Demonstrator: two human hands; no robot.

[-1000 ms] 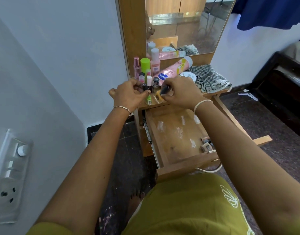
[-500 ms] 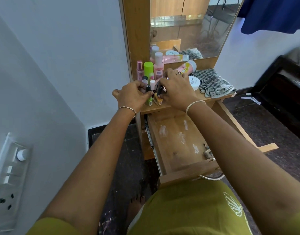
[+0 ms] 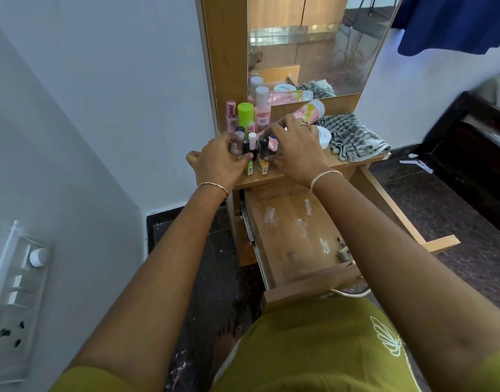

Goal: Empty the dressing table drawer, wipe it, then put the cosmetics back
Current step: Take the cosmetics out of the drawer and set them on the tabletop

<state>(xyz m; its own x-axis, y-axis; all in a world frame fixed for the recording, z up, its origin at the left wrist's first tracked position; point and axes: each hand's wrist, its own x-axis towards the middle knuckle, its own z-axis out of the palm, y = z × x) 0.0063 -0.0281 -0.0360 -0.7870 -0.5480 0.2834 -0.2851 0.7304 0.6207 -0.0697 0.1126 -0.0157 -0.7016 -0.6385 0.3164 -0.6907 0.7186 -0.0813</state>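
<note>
Small nail polish bottles stand clustered on the left of the dressing table top [image 3: 271,176]. My left hand [image 3: 217,162] pinches the black-capped green nail polish bottle [image 3: 248,166] with thumb and curled fingers. My right hand [image 3: 294,148] curves over the yellow nail polish bottle [image 3: 262,163], thumb against its neck. Below, the drawer [image 3: 288,222] is pulled out; its wooden bottom carries white smears, and a few small items [image 3: 343,251] lie at its front right, partly hidden by my right forearm.
Behind the cluster stand a pink perfume [image 3: 230,116], a green-capped bottle [image 3: 245,113] and a pink bottle [image 3: 262,110]. A pink tube [image 3: 312,108] lies by the mirror [image 3: 314,43]. Beside my right hand sit a white jar [image 3: 324,136] and a checked cloth [image 3: 356,135]. The wall is close on the left.
My right hand has moved left into the bottle cluster with the dark-capped bottle. The yellow bottle now stands upright beside the green one. My left hand stayed at the cluster.
</note>
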